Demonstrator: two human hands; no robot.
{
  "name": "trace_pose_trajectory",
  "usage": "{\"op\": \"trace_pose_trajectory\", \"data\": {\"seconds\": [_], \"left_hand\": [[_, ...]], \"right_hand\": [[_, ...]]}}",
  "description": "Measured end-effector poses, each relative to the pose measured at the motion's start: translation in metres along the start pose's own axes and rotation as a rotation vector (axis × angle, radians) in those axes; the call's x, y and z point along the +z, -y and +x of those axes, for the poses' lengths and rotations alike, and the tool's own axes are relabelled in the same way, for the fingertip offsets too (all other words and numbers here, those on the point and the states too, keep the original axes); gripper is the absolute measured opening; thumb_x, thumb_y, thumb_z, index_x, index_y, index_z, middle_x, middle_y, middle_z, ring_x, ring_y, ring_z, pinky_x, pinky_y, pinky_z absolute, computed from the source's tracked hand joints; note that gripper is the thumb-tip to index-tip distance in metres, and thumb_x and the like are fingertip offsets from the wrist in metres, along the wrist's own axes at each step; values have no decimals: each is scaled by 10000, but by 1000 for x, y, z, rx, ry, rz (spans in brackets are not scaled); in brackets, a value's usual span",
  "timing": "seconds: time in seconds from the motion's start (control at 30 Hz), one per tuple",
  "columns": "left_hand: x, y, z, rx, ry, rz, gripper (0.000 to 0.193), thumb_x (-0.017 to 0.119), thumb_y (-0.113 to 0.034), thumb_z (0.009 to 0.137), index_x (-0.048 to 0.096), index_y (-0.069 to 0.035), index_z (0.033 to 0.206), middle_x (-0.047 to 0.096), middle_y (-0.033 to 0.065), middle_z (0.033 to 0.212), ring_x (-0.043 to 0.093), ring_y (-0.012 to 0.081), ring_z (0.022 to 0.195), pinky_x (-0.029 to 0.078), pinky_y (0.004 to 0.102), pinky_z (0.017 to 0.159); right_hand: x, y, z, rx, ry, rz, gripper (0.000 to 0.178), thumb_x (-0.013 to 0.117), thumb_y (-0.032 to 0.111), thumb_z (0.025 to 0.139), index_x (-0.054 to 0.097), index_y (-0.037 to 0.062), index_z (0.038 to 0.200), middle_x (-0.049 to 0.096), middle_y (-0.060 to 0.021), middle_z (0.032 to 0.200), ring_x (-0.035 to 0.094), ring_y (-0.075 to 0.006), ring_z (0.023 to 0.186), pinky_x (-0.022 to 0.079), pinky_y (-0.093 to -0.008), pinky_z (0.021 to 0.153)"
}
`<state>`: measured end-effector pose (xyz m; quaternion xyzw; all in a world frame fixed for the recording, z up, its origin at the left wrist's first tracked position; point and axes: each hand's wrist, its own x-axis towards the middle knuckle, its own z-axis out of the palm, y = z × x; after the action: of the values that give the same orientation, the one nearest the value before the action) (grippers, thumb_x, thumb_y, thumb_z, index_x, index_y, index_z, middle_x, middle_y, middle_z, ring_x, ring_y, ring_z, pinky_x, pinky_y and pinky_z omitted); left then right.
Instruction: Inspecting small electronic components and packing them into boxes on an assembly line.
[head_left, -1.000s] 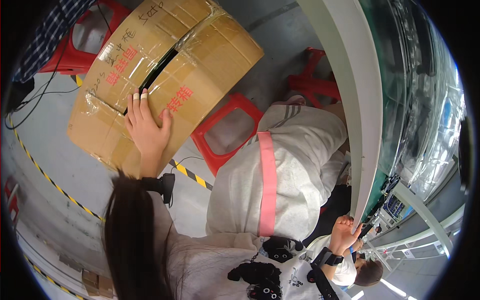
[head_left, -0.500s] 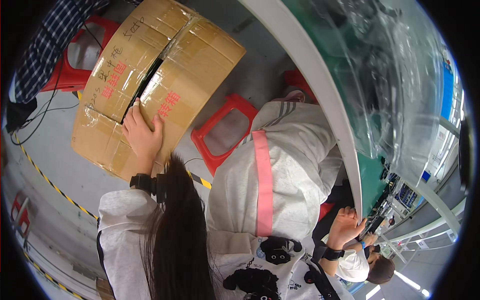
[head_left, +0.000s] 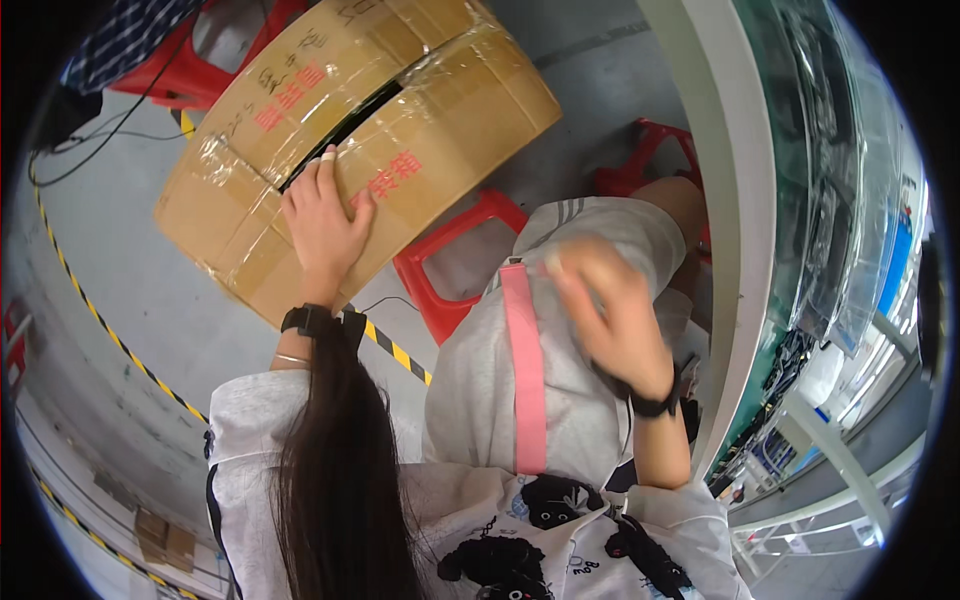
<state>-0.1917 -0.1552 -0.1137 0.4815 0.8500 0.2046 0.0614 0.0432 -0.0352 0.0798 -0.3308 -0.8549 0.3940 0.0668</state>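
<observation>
Watching remotely, I see the large taped brown cardboard box (head_left: 405, 130) beside the red plastic stool (head_left: 450, 232), seemingly steadied by the loosely spread, flat-laid left hand (head_left: 328, 225), gripping nothing visible; a firmer hold calls for the blurred, half-curled right hand (head_left: 628, 315), contents unclear.

I note grey flr. (head_left: 110, 230) w/ yel./blk. striped tape (head_left: 398, 354); red plastic stools (head_left: 415, 280) L, ctr. & R; bench (head_left: 745, 250) on my R, wht. edge, grn. top.

R hand (head_left: 627, 330) blurred, grip unclear; carton (head_left: 450, 125) cropped @ top.
</observation>
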Motion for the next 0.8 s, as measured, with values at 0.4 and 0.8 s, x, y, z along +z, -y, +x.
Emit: {"op": "trace_pose_trajectory", "data": {"seconds": [0.4,0.8], "left_hand": [[3,5,3,-28,0,-94,590,594,-309,806,434,-33,1301,517,143,1184,465,288,1109,312,416,996],[-1,3,-10,39,14,-24,537,532,-223,854,391,-13,1327,469,206,1247,414,365,1176,282,452,1016]], "right_hand": [[98,-90,138,-214,86,-242,285,546,128,890,564,-23,1131,628,-184,1047,603,-317,997,466,-334,865],[-68,37,-112,169,182,148,419,596,64,824,514,9,1231,570,-176,1185,531,-355,1114,421,-409,950]]}}
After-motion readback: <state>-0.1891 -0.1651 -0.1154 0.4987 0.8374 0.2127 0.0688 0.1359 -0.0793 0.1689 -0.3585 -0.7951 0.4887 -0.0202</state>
